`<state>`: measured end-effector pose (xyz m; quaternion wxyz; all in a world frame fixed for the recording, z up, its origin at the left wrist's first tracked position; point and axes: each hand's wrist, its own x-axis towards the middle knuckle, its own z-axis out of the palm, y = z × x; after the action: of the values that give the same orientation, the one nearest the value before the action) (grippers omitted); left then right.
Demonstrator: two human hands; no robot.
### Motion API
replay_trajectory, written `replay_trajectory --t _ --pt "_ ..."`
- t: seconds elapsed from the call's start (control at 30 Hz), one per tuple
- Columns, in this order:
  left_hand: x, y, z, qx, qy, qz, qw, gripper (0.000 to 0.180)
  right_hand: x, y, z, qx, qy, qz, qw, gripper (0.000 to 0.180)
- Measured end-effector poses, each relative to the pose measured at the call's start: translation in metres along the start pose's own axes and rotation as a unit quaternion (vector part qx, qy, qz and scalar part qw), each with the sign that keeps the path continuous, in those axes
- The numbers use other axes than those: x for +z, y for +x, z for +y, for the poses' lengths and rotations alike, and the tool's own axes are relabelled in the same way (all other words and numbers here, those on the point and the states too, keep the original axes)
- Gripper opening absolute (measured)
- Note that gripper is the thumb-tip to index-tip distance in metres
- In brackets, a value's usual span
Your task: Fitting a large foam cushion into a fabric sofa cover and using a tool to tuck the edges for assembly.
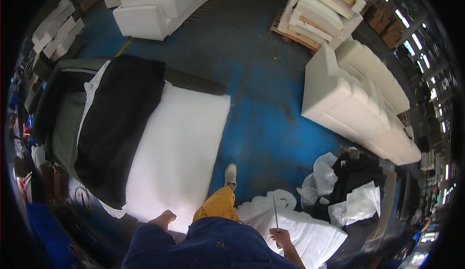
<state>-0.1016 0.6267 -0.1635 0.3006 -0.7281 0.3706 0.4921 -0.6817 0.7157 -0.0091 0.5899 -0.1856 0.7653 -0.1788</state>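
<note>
My right hand (pixel 281 236) is closed round the dark handle of a long tool with a thin metal shaft (pixel 275 211), which points up and away from me. Whether it is a screwdriver or a narrow blade I cannot tell. Below it lies bunched white fabric (pixel 310 230). At the near edge of a large white padding sheet (pixel 179 143), my left hand (pixel 165 218) looks curled closed, and what its fingers may hold is hidden. Black cloth (pixel 121 118) covers the padding's left side, over a dark green sofa frame (pixel 60 109).
A pale padded sofa (pixel 348 89) stands on the right. Behind it, foam-covered frames (pixel 319 14) sit stacked on a pallet. White foam blocks (pixel 150 7) stand at the far left. A heap of black and white scraps (pixel 358 181) lies on the right of the blue floor (pixel 261 118).
</note>
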Motion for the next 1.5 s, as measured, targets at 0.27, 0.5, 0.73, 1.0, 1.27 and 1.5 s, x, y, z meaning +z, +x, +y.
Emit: replay_trajectory --t 0.27,0.5,0.73,1.0,1.27,1.5 --pt "-0.154 -0.013 0.277 0.465 -0.017 0.240 0.852 0.037 -0.026 0.119 -0.196 -0.160 -0.256 0.008 0.953 0.040" --pt "-0.265 -0.059 0.442 0.434 -0.064 0.073 0.896 0.040 -0.098 0.195 -0.414 -0.116 -0.085 -0.176 0.974 0.014" --pt "-0.277 -0.024 0.534 0.319 -0.142 0.059 0.935 0.050 -0.129 0.330 -0.616 0.100 -0.148 -0.314 0.932 0.025" --pt "-0.343 -0.091 0.579 0.141 -0.471 0.228 0.840 0.029 -0.038 0.468 -0.855 0.191 -0.476 -0.382 0.768 0.018" --pt "-0.383 -0.089 0.598 0.362 -0.650 0.011 0.668 0.027 0.164 0.490 -1.014 0.044 -0.654 -0.421 0.627 0.017" --pt "-0.428 0.000 0.633 0.222 -0.726 0.183 0.625 0.030 0.410 0.525 -1.022 -0.194 -0.686 -0.423 0.559 0.039"
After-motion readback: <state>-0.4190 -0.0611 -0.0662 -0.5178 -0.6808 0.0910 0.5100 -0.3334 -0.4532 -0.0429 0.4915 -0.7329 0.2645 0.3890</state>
